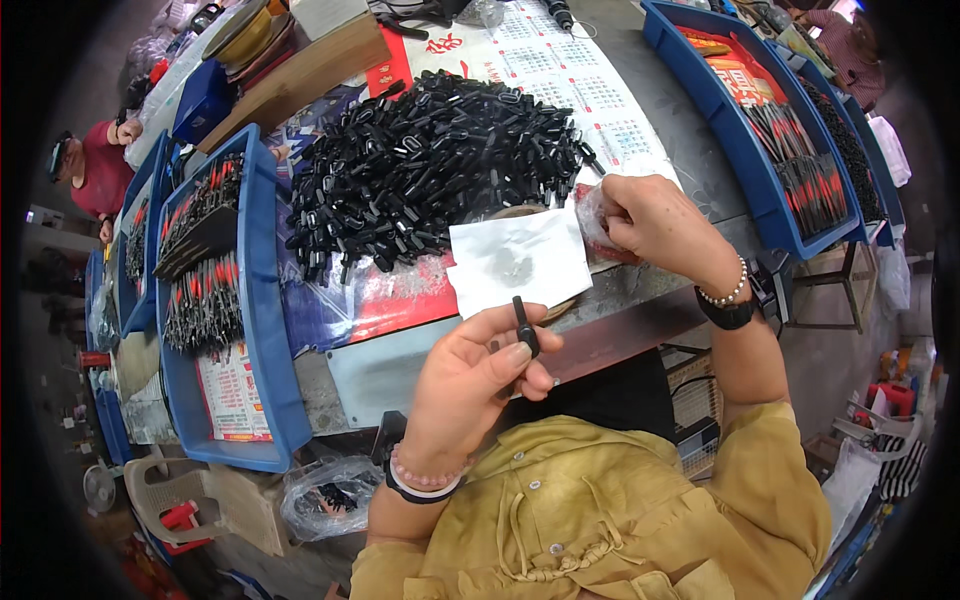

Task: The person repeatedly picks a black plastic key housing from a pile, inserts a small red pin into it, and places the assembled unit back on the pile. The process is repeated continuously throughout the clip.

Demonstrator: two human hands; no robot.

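The left hand (455, 388) has its thumb and forefinger closed on a black part (527, 338), its other fingers loosely curled beneath. The part's thin stem points up and toward the far edge of the tabletop (690, 128), its thicker end sitting at the thumb tip. The right hand (668, 228) is well apart from the left, its fingers bent inward at a clear plastic bag (591, 213); whether the fingertips grip anything cannot be told. The held part is over the near edge of the tabletop, just on the near side of a white paper (476, 247) that bears a small greyish patch. Beyond the paper, a heap of black pieces (430, 165) spreads toward the far edge, between a blue tray (288, 405) by the left edge and another blue tray (728, 130) by the right. The left forearm rises steeply from below, palm turned inward; the right elbow is bent, with that forearm slanting up and leftward, the back of the hand uppermost.
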